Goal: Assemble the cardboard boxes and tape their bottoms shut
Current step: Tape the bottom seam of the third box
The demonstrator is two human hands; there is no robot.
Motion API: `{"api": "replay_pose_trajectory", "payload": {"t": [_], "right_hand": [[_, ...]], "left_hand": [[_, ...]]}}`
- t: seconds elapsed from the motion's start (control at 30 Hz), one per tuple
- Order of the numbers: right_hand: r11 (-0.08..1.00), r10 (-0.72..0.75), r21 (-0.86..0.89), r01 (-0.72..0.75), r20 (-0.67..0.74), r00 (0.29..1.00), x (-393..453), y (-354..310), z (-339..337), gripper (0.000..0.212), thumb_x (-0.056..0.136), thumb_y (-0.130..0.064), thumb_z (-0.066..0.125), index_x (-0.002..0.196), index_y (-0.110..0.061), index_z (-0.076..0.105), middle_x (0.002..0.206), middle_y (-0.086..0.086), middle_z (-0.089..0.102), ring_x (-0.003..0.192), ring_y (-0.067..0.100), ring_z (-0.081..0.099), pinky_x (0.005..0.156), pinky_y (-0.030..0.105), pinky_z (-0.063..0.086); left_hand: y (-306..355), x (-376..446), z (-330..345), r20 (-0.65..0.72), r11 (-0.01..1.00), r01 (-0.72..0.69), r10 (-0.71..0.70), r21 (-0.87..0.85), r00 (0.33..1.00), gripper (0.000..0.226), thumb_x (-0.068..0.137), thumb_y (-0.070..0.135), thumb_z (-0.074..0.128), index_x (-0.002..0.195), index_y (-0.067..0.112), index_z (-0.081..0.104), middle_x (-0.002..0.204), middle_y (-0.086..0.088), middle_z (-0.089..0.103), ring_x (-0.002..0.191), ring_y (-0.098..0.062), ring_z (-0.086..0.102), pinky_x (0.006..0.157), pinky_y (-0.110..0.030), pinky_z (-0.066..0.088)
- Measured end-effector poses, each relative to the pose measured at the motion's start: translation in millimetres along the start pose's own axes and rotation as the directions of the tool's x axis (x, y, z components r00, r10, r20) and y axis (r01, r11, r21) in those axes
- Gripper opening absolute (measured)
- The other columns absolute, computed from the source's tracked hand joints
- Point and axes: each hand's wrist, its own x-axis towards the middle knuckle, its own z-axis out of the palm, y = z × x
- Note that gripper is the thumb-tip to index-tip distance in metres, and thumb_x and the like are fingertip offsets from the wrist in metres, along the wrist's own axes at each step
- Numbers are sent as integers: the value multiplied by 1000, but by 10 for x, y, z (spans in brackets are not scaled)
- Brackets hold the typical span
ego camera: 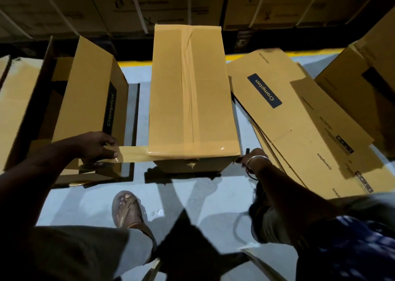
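1. Box point(192, 97) stands on the floor point(141, 114) in front of the person, bottom side up; one tape strip runs along its centre seam and a second crosses the near edge.
2. Left hand point(100, 145) pinches the free tape end point(130, 153), stretched taut to the left of the box.
3. Right hand point(252, 158) sits at the box's near right corner with fingers curled on a small dark object, likely a cutter; cannot identify it.
4. Judgement: empty box is light and stiff at corners, panels flex inward; brace at edges.
5. Tape is thin and sticky; keep it taut.
6. Flat boxes point(299, 118) lie to the right.
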Motion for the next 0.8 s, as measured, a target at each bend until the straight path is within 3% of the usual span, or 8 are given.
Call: {"api": "replay_pose_trajectory", "payload": {"t": [0.07,0.13,0.2,0.27,0.4,0.53,0.67,0.8], "right_hand": [[1000,3,0,-3,-57,998,-31,15,-120,40,74,-27,90,98,-1,72,97,12,75,91,31,72,78,35,57],[994,-84,41,97,-233,969,-179,-50,-272,22,88,-23,74,103,-7,75,104,11,75,102,32,70,79,28,50],[942,-257,84,325,-440,860,-424,-204,-364,17,94,-12,63,100,-11,79,99,12,76,98,32,71,77,24,44],[835,-428,86,543,-520,740,-790,-433,-369,21,93,-5,62,101,-13,79,100,9,77,95,26,71,81,23,46],[639,-703,98,763,-329,631,-1587,-698,-20,29,93,-5,63,110,-25,74,105,-5,74,89,12,70,77,32,60],[531,-840,48,846,-101,533,-2302,-728,632,44,89,-10,64,126,-32,53,86,-5,67,69,8,66,64,28,54],[594,-805,20,804,-5,594,-2586,-739,1191,69,88,-11,69,141,-34,31,85,-5,62,78,18,63,69,31,49],[634,-773,-28,773,-12,634,-2643,-889,1546,59,88,-12,69,134,-30,36,84,3,63,76,22,62,63,29,44]], "left_hand": [[9,-23,-3,20,1000,-7,7,4,1000,6,96,25,74,101,27,71,110,1,69,101,-18,64,86,-38,57],[32,-74,-31,32,1000,-3,3,-16,999,6,96,23,74,102,25,72,109,-1,69,99,-17,64,83,-36,55],[71,-157,-65,35,999,7,-5,-48,999,6,97,22,74,102,21,73,107,-5,71,98,-20,65,80,-36,53],[75,-234,-87,20,998,16,-14,-69,1000,10,95,23,75,103,20,71,108,-6,69,99,-24,64,81,-36,50],[94,-315,-99,10,986,-9,11,-164,1000,10,96,27,75,101,25,67,112,-7,66,105,-28,63,90,-41,52],[90,-426,-97,-11,970,-45,43,-237,999,14,100,26,70,87,22,72,93,-4,68,92,-22,61,83,-37,48],[152,-467,-67,-55,966,-31,18,-258,998,23,101,19,68,78,17,69,74,0,62,72,-16,54,64,-29,40],[149,-423,-49,-72,957,-26,5,-287,997,15,99,13,70,86,6,71,73,-8,61,64,-19,51,51,-22,42]]}}
